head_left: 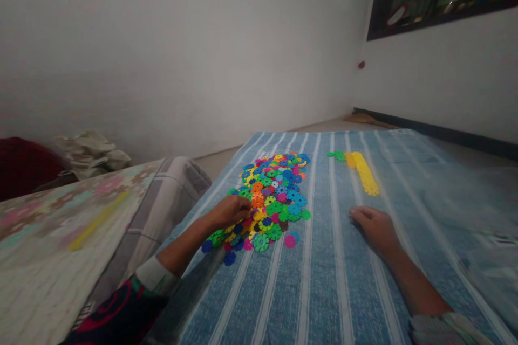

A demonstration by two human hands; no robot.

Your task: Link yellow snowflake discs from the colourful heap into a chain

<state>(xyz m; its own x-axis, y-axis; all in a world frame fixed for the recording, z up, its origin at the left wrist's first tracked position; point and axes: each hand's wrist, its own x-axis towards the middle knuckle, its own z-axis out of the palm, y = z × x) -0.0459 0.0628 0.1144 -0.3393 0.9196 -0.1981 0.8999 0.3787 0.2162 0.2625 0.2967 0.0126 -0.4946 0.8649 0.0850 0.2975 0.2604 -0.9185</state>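
Observation:
My left hand [233, 210] reaches into a heap of flower-shaped plastic discs [279, 188] in many colours. Its fingers are bent and pinched together at the heap's left side, close to some orange discs [257, 197]; whether a disc is between the fingertips is hidden. My right hand [374, 226] rests on the striped cloth to the right of the heap, fingers curled together and nothing visible in them. Beyond it lies a joined row of yellow discs [365, 175], with orange discs [350, 160] and green discs [338, 156] linked at its far end.
A blue and white striped cloth [324, 280] covers the table. Clear plastic bags [489, 269] lie at the right. On the left stands a bed with a flowered cover [133, 183], a yellow strip [99, 221] on it. A pink disc [290, 241] lies just off the heap.

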